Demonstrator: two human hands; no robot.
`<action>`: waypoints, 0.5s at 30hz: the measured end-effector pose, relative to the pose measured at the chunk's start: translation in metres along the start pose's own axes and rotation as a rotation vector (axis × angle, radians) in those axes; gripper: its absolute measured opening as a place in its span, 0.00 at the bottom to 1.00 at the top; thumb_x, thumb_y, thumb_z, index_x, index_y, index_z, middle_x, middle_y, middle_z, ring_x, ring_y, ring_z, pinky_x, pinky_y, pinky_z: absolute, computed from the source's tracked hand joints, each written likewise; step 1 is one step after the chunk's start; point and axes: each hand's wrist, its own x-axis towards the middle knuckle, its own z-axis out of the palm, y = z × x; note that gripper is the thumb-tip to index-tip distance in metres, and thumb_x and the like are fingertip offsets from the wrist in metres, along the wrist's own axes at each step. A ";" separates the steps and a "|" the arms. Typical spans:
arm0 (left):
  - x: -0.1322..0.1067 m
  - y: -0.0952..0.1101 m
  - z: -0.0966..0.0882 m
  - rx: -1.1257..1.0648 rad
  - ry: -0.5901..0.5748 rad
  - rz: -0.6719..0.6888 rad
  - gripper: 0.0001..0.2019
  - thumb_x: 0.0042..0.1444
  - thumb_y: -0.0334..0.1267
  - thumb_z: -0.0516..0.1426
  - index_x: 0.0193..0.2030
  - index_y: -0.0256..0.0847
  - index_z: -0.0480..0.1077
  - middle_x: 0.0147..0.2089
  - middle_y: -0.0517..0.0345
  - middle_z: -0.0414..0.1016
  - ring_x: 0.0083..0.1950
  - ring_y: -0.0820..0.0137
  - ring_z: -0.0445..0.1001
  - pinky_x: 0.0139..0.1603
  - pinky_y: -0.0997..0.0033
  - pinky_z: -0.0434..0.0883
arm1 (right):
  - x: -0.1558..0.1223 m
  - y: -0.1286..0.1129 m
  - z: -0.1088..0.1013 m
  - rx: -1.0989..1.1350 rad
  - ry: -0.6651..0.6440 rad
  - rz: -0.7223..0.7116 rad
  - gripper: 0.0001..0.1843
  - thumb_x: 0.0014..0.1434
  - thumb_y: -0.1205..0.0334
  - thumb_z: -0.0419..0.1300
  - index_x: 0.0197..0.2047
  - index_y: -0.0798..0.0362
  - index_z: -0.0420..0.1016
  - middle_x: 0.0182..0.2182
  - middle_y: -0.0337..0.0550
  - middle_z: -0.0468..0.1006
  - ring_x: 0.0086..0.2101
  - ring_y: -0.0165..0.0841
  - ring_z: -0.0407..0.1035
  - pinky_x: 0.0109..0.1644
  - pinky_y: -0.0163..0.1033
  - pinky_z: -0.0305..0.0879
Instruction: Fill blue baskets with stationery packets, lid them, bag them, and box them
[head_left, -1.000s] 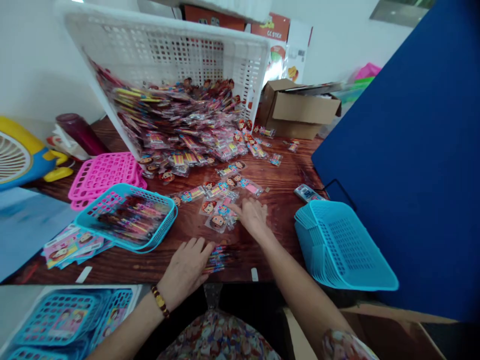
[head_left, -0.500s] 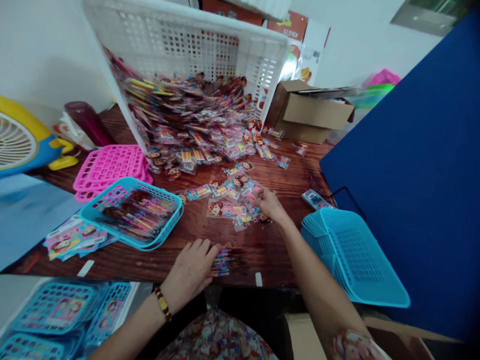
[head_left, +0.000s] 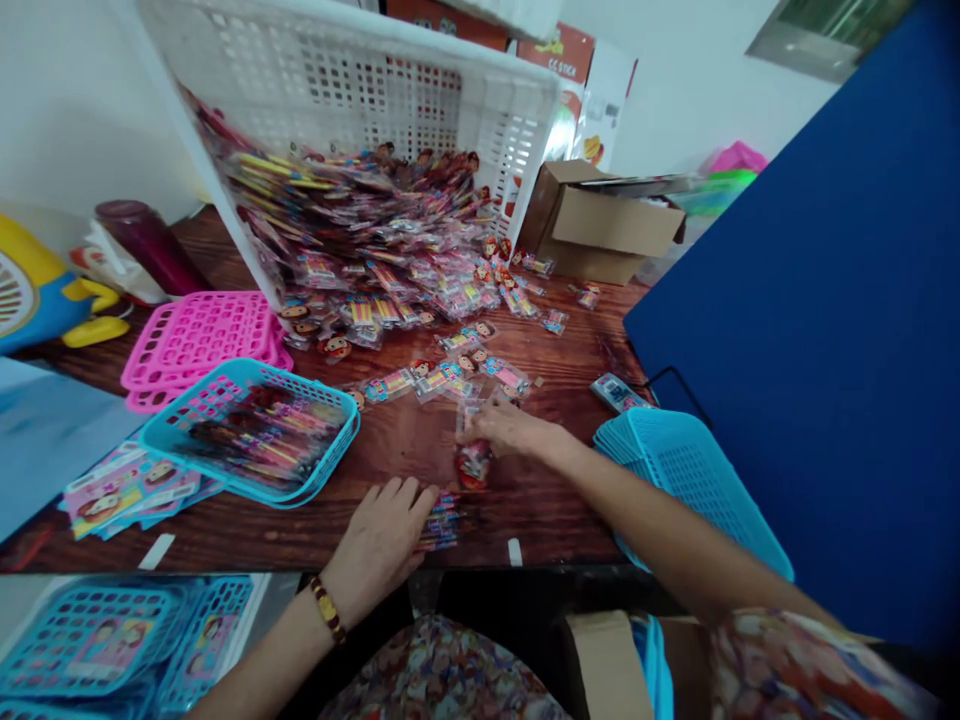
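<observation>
Two hands busy | left hand (head_left: 379, 545) flat, grip open, pressing the stack of packets (head_left: 442, 520) at the near edge of the surface (head_left: 405, 450) | right hand (head_left: 508, 428) grip pinched on a packet (head_left: 474, 464) (red figure) just beyond | my judgement: square it to the stack before letting go.

small packet (head_left: 474, 466): clear wrap, red cartoon head, blurred, middle of the surface (head_left: 405, 450) toward the front edge | packet stack (head_left: 442, 522): bright stripes, lying flat, at front edge

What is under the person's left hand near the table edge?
A small stack of colourful packets sticks out from beneath the left hand on the wooden table. The part under the palm is covered, so their number cannot be told.
</observation>
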 end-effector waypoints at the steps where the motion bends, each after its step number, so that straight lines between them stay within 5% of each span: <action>1: 0.000 0.000 0.000 -0.006 0.001 0.003 0.28 0.52 0.35 0.63 0.59 0.43 0.60 0.49 0.52 0.68 0.49 0.56 0.67 0.48 0.56 0.67 | -0.009 0.010 -0.007 0.029 -0.006 -0.001 0.21 0.47 0.77 0.59 0.40 0.44 0.80 0.39 0.39 0.82 0.49 0.39 0.70 0.61 0.50 0.54; 5: -0.001 -0.002 0.003 -0.026 0.018 0.013 0.29 0.51 0.36 0.63 0.60 0.43 0.60 0.49 0.51 0.68 0.49 0.57 0.67 0.49 0.56 0.66 | -0.030 0.030 -0.013 0.328 0.154 0.237 0.15 0.53 0.66 0.59 0.46 0.52 0.75 0.40 0.43 0.80 0.42 0.39 0.73 0.49 0.44 0.67; 9: -0.002 -0.003 0.006 -0.029 0.040 0.022 0.30 0.50 0.34 0.63 0.60 0.43 0.60 0.49 0.52 0.68 0.50 0.56 0.66 0.49 0.54 0.66 | -0.019 0.006 0.024 0.512 0.313 0.583 0.21 0.55 0.51 0.62 0.48 0.54 0.69 0.39 0.46 0.80 0.37 0.38 0.75 0.40 0.41 0.70; 15: -0.002 -0.004 0.009 -0.032 0.030 0.027 0.30 0.50 0.34 0.62 0.61 0.44 0.59 0.49 0.51 0.68 0.50 0.57 0.67 0.49 0.55 0.67 | -0.005 -0.029 0.051 0.187 0.286 0.886 0.33 0.52 0.45 0.64 0.54 0.56 0.63 0.54 0.64 0.72 0.51 0.52 0.71 0.48 0.54 0.67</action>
